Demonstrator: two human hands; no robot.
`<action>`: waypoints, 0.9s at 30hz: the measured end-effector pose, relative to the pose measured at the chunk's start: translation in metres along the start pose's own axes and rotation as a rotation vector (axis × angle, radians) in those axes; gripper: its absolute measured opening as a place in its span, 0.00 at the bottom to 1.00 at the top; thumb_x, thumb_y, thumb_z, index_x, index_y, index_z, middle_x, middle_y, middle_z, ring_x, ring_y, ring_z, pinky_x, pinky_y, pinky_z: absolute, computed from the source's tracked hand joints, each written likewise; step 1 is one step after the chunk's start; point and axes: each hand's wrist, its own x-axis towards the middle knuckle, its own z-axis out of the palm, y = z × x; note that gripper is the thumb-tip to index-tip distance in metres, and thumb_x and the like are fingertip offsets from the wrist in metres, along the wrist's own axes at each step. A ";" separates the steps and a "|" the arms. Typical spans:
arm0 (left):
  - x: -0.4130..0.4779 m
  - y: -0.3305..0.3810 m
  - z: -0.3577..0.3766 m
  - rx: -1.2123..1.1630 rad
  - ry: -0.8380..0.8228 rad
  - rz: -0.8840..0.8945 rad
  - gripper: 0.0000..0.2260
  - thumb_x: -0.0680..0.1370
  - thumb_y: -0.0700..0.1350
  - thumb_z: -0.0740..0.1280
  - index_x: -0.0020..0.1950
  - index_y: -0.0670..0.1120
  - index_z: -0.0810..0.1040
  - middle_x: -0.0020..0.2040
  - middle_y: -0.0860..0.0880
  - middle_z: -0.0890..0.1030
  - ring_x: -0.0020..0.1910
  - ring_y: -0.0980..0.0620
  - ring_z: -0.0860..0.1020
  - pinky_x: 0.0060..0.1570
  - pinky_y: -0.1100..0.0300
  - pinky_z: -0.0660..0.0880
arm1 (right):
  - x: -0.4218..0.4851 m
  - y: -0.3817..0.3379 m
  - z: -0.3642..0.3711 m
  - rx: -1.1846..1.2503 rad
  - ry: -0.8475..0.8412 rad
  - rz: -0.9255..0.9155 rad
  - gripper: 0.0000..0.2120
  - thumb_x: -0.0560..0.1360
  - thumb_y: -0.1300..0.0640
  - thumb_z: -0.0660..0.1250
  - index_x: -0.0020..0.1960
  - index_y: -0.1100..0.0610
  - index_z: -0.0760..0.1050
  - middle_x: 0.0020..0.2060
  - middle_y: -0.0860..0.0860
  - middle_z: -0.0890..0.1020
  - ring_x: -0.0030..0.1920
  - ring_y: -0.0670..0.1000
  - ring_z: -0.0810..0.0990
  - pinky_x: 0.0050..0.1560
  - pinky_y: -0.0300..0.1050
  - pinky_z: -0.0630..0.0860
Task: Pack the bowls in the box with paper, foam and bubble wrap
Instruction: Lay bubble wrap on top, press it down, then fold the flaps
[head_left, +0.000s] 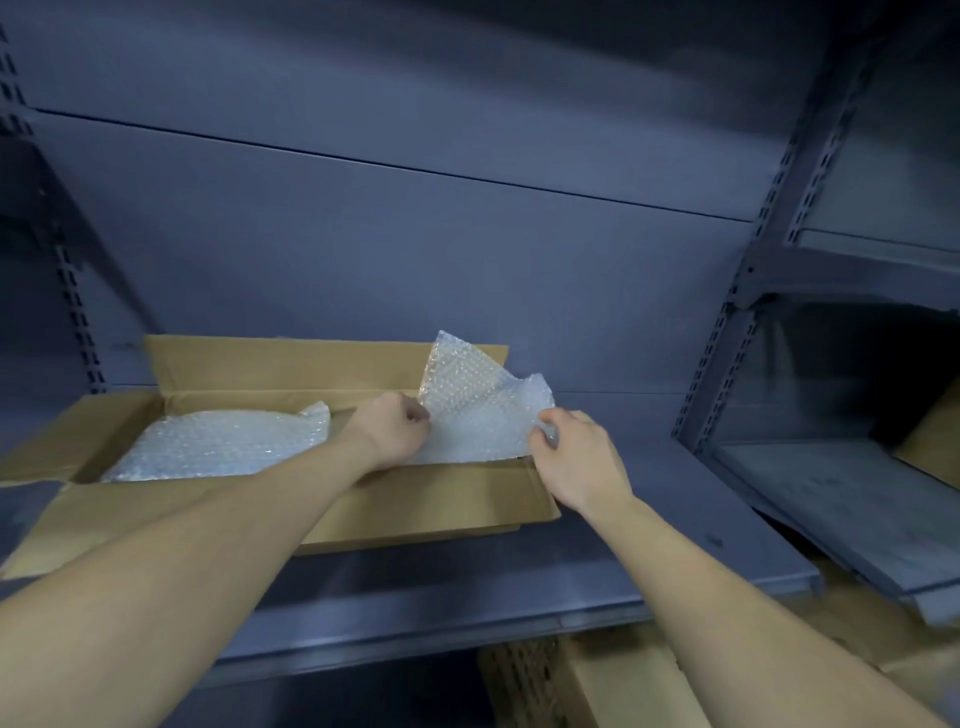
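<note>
Grey shelf (649, 519), box (415, 514), bubble wrap (478, 410) between hands (395, 431) (582, 462)

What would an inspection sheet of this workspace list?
Surface: grey metal shelf, bearing the cardboard box.
Job's things: cardboard box open; flat bubble wrap lying inside, left part; raised bubble wrap over the right end; no bowls visible.
Clutter: nothing seen.
Grippers: left hand and right hand each pinch an edge of the raised bubble wrap.
Cables: nothing seen.
Surroundings: neighbouring rack with a tilted panel; cardboard cartons below.
</note>
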 end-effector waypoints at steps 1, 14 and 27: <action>-0.001 -0.002 -0.001 -0.004 0.010 0.006 0.15 0.79 0.45 0.61 0.62 0.49 0.82 0.59 0.48 0.83 0.57 0.47 0.79 0.56 0.58 0.76 | -0.001 0.000 0.000 -0.004 0.006 0.000 0.19 0.82 0.49 0.56 0.69 0.54 0.72 0.65 0.53 0.74 0.62 0.56 0.75 0.55 0.48 0.73; -0.042 -0.029 -0.022 0.019 0.111 0.075 0.11 0.78 0.43 0.62 0.55 0.44 0.82 0.52 0.48 0.77 0.52 0.47 0.76 0.57 0.55 0.73 | -0.030 -0.025 0.003 -0.001 0.012 -0.042 0.17 0.81 0.51 0.56 0.63 0.59 0.75 0.62 0.52 0.76 0.59 0.55 0.75 0.53 0.51 0.77; -0.028 -0.036 -0.041 0.326 0.124 0.191 0.20 0.75 0.65 0.62 0.64 0.59 0.76 0.63 0.51 0.70 0.65 0.49 0.69 0.64 0.51 0.71 | 0.004 -0.023 0.008 -0.055 -0.036 -0.269 0.24 0.79 0.49 0.62 0.74 0.52 0.67 0.78 0.45 0.59 0.77 0.47 0.55 0.73 0.46 0.60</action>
